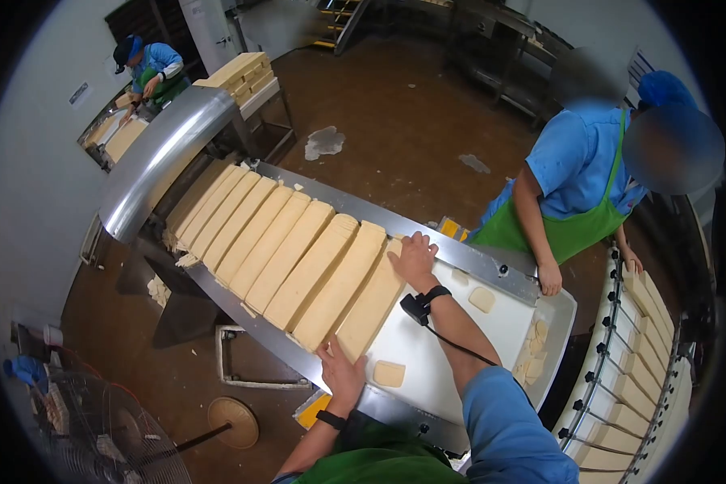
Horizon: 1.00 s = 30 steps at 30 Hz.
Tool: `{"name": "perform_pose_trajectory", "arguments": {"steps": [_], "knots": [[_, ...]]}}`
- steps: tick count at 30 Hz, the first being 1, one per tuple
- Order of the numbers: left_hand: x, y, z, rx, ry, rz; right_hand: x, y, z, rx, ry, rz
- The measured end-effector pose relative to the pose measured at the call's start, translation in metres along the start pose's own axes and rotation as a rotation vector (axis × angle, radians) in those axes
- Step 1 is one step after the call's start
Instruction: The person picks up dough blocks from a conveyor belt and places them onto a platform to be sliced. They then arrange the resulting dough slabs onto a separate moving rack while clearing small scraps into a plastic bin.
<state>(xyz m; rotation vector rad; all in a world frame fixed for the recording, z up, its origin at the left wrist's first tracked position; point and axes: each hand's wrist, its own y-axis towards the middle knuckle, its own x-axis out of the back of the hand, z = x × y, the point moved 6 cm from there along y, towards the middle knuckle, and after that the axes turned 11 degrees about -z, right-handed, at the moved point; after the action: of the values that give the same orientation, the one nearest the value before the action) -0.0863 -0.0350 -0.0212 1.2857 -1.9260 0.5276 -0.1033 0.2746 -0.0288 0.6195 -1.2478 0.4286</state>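
Long pale blocks, cut into thin slices, lie side by side across a metal-edged conveyor. My left hand (343, 375) touches the near end of the last pale block (373, 310), with its fingers apart. At the far end of the same block is my right hand (415, 260), its fingers spread over the end. The block lies between my two hands. Loose slices (389, 373) rest on the white belt (427, 347) to the right of it.
A co-worker (573, 169) in a green apron stands at the right, beside a rack (593, 379) of pale blocks. A bin (563, 323) with scraps sits at the conveyor's end. A curved metal cover (165, 153) arches over the far end. Another person (153, 68) works behind it.
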Motion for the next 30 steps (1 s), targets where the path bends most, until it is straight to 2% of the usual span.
{"name": "perform_pose_trajectory", "arguments": {"steps": [1, 5, 7, 9, 10, 11, 13, 14, 15, 17, 18, 19, 21, 25, 29, 30], "knots": [[-0.001, 0.000, -0.002, -0.005, 0.011, -0.003, 0.001, -0.002, 0.002, 0.025, -0.065, -0.024], [-0.002, 0.002, -0.012, -0.035, 0.096, 0.029, 0.011, -0.023, -0.018, 0.036, 0.106, 0.014], [-0.003, 0.005, -0.019, -0.109, 0.134, 0.083, 0.025, -0.051, -0.053, -0.030, 0.131, -0.037], [-0.009, 0.006, -0.028, -0.233, 0.130, 0.158, 0.034, -0.096, -0.104, -0.130, 0.277, -0.156], [-0.014, 0.005, -0.033, -0.298, 0.127, 0.200, 0.049, -0.121, -0.121, -0.060, 0.182, -0.176], [-0.021, 0.005, -0.037, -0.378, 0.105, 0.250, 0.046, -0.151, -0.152, -0.181, 0.121, -0.229], [-0.034, 0.005, -0.047, -0.553, 0.061, 0.358, 0.084, -0.196, -0.171, -0.447, 0.149, -0.213], [-0.036, 0.007, -0.054, -0.548, 0.158, 0.418, 0.101, -0.221, -0.178, -0.590, 0.163, -0.211], [-0.038, 0.007, -0.063, -0.558, 0.255, 0.482, 0.091, -0.241, -0.182, -0.561, -0.032, -0.256], [-0.049, 0.005, -0.068, -0.553, 0.400, 0.567, 0.088, -0.258, -0.172, -0.497, 0.068, -0.427], [-0.057, 0.007, -0.064, -0.567, 0.337, 0.550, 0.091, -0.260, -0.165, -0.563, 0.128, -0.437], [-0.066, 0.007, -0.059, -0.598, 0.264, 0.503, 0.089, -0.264, -0.158, -0.539, 0.043, -0.477], [-0.056, 0.001, -0.066, -0.616, 0.117, 0.445, 0.098, -0.272, -0.152, -0.647, 0.090, -0.348], [-0.044, -0.029, -0.073, -0.682, 0.011, 0.323, 0.121, -0.326, -0.144, -0.760, 0.292, -0.561], [-0.047, -0.084, -0.111, -0.826, -0.207, 0.318, 0.175, -0.408, -0.165, -0.946, 0.389, -0.808], [-0.047, -0.104, -0.127, -0.880, -0.273, 0.367, 0.193, -0.434, -0.172, -0.981, 0.327, -0.869]]}}
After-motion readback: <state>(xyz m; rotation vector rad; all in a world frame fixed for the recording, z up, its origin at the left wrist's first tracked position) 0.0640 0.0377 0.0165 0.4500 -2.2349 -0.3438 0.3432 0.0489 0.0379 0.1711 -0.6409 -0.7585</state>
